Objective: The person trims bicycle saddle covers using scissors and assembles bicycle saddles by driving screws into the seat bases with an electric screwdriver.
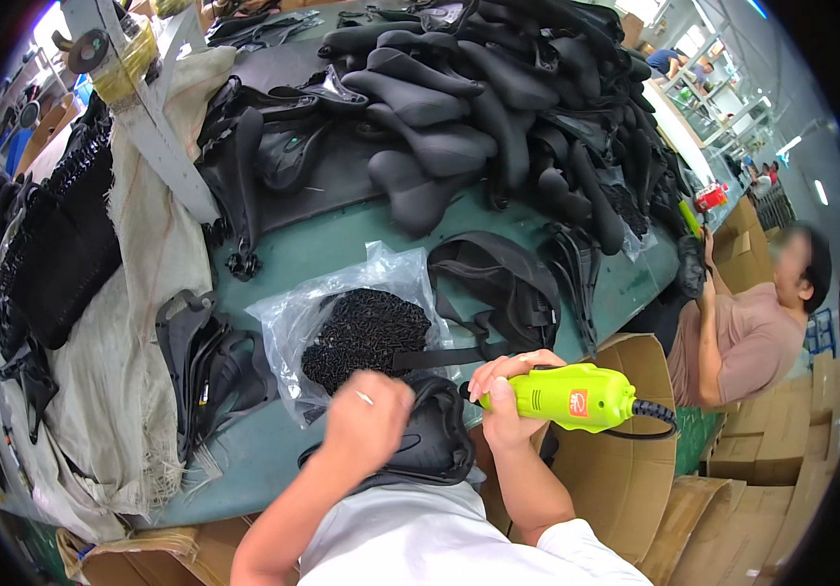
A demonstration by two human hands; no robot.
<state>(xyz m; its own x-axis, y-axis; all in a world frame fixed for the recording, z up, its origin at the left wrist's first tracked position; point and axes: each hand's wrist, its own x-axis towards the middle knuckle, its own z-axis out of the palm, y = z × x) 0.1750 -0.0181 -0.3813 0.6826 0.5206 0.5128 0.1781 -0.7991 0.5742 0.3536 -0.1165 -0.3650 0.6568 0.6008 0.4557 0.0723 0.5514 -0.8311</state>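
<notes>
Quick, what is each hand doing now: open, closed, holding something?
Left hand: closed in a fist on the black saddle part.
Right hand: closed around the green power screwdriver.

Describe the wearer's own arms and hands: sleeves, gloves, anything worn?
Both forearms are bare, entering from the lower edge. No gloves on the left hand or right hand. No watch or rings visible. A white short sleeve shows at the right upper arm.

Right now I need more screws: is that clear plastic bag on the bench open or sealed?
Open. The clear plastic bag lies flat, its mouth gaping toward the left hand, small dark screws heaped inside.
</notes>
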